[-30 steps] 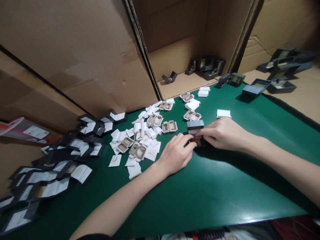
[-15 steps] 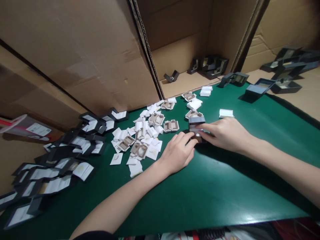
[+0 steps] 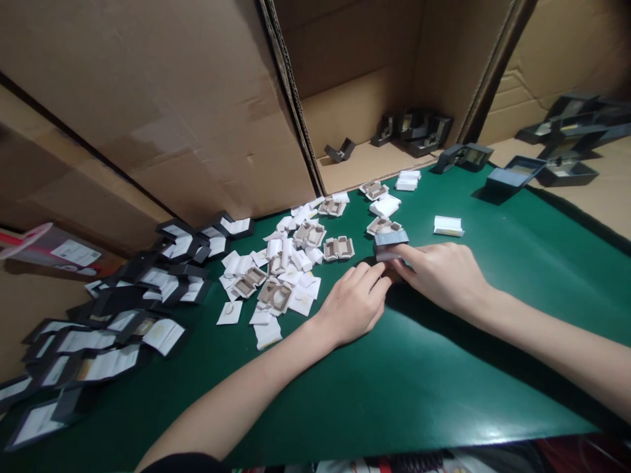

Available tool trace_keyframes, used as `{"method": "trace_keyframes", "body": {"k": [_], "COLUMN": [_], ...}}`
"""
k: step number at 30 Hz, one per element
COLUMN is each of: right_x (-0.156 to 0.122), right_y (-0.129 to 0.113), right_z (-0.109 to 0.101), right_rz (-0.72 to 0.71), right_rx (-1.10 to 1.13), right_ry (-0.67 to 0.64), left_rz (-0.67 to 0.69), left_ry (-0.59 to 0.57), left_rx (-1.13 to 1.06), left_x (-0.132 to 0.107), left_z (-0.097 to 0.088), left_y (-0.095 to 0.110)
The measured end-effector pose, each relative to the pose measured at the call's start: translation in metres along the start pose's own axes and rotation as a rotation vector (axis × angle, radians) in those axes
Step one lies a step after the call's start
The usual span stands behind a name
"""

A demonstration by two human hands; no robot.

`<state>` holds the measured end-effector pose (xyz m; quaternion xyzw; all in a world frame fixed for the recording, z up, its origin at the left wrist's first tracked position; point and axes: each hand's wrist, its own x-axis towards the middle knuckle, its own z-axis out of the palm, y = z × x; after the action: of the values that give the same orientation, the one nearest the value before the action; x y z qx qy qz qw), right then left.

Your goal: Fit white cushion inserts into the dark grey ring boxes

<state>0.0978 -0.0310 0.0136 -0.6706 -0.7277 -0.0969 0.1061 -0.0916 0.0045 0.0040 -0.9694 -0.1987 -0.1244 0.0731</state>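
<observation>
Box (image 3: 391, 239), probably light, stiff (outer sides suit gripping): you are holding it, left hand (image 3: 352, 300) and right hand (image 3: 444, 274) curled.

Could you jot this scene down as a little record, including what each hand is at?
Left hand: fingertips at a small dark box
Right hand: fingers at the same box
Table: green
Middle: jumbled white and brownish inserts
Beyond right hand: one white insert
Left side: open dark boxes with white inside
Back: cardboard box holding more dark boxes

1 small dark box (image 3: 383, 249), lid (image 3: 393, 238) raised, between hands (image 3: 351, 301)
</observation>
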Motion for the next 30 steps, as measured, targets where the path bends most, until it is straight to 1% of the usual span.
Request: {"method": "trace_keyframes", "body": {"k": [5,8,12,16,19,23,26,28,30], "right_x": [0.001,0.002,0.003,0.003,0.004,0.005,0.006,0.007,0.008], "right_y": [0.003,0.005,0.006,0.008,0.009,0.01,0.012,0.015,0.019], "right_z": [0.001,0.002,0.003,0.005,0.006,0.006,0.006,0.006,0.007], "right_rz": [-0.038,-0.058,-0.079,-0.088,-0.087,-0.065,-0.032,-0.003,0.014], "right_rx": [0.047,0.084,0.126,0.178,0.196,0.206,0.188,0.131,0.068], "right_ry": [-0.005,0.026,0.077,0.114,0.109,0.069,0.037,0.028,0.029], "left_rz": [-0.028,-0.036,-0.037,-0.029,-0.029,-0.039,-0.099,-0.165,-0.248], "left_ry": [0.028,0.036,0.009,0.007,0.011,0.037,0.092,0.125,0.132], "left_rx": [-0.02,-0.019,-0.02,-0.019,-0.031,-0.056,-0.074,-0.079,-0.067], "left_x": [-0.001,-0.001,-0.001,-0.001,-0.001,-0.002,-0.002,-0.002,-0.002], "left_z": [0.0,0.0,0.001,0.002,0.001,-0.001,-0.002,-0.002,0.0], "left_y": [0.001,0.002,0.001,0.0,0.0,0.001,0.0,-0.003,-0.008]}}
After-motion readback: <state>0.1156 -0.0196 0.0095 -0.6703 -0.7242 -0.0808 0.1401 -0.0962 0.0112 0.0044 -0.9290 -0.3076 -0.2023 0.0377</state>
